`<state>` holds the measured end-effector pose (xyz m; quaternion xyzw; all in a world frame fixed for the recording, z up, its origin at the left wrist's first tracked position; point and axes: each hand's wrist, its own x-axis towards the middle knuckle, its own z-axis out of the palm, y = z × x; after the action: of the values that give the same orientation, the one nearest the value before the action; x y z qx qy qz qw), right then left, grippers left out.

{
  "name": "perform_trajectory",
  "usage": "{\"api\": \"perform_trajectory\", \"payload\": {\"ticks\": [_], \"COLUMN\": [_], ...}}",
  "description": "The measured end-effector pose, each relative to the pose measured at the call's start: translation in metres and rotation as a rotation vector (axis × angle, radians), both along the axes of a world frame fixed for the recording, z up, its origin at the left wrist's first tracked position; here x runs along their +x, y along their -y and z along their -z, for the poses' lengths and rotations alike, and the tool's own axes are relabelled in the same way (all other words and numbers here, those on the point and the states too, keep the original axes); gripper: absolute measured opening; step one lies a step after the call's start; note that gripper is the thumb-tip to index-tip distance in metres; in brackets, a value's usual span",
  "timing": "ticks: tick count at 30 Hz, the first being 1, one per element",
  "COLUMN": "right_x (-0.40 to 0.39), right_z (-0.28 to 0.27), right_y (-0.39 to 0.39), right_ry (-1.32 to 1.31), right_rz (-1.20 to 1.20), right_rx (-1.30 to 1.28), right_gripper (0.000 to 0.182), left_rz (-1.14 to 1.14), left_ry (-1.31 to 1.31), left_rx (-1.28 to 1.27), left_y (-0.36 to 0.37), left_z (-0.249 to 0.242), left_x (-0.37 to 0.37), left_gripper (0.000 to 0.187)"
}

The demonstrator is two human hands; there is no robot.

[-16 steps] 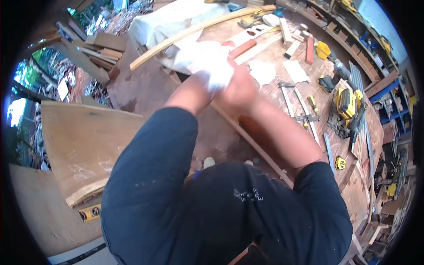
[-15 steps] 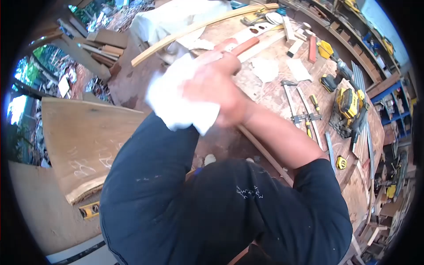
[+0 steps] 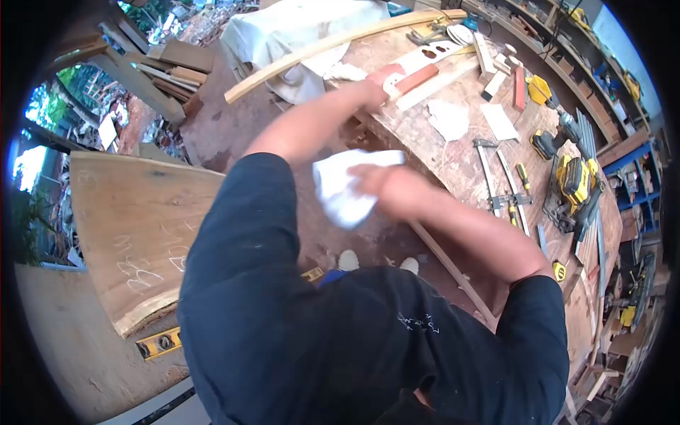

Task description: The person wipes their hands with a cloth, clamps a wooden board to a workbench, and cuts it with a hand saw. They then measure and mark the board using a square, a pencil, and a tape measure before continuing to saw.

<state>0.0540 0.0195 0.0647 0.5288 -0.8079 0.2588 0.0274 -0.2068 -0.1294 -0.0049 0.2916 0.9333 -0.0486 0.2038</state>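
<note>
My right hand grips a crumpled white cloth, which hangs off to its left over the floor, beside the workbench. Both hand and cloth are smeared by motion. Farther up, my left hand is at the bench's near edge, close to a reddish wooden strip and a pale board with dark holes. The fingers of that hand are blurred and partly hidden, so their grip does not show. A white crumpled scrap lies just beyond my left wrist.
Clamps, a yellow-black cordless saw, a drill and a tape measure lie on the bench's right side. A long curved wooden strip juts past its far left end. A wide slab stands at left.
My right hand has drawn the white cloth down and right, off my left forearm, which is now uncovered. My left hand remains by the bench edge. The view has shifted slightly.
</note>
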Motion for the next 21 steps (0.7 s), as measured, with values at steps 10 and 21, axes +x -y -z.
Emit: {"api": "perform_trajectory", "payload": {"ticks": [10,21], "right_x": [-0.006,0.15], "right_z": [0.033,0.114], "right_y": [-0.028,-0.203], "right_ry": [0.582,1.066], "right_rz": [0.119,0.544], "right_rx": [0.207,0.037], "right_gripper": [0.039,0.039], "left_rz": [-0.033,-0.844], "left_ry": [0.129,0.804], "left_rx": [0.5,0.297], "left_y": [0.067,0.234], "left_z": [0.025,0.151], "left_x": [0.082,0.41], "left_gripper": [0.051,0.05]}}
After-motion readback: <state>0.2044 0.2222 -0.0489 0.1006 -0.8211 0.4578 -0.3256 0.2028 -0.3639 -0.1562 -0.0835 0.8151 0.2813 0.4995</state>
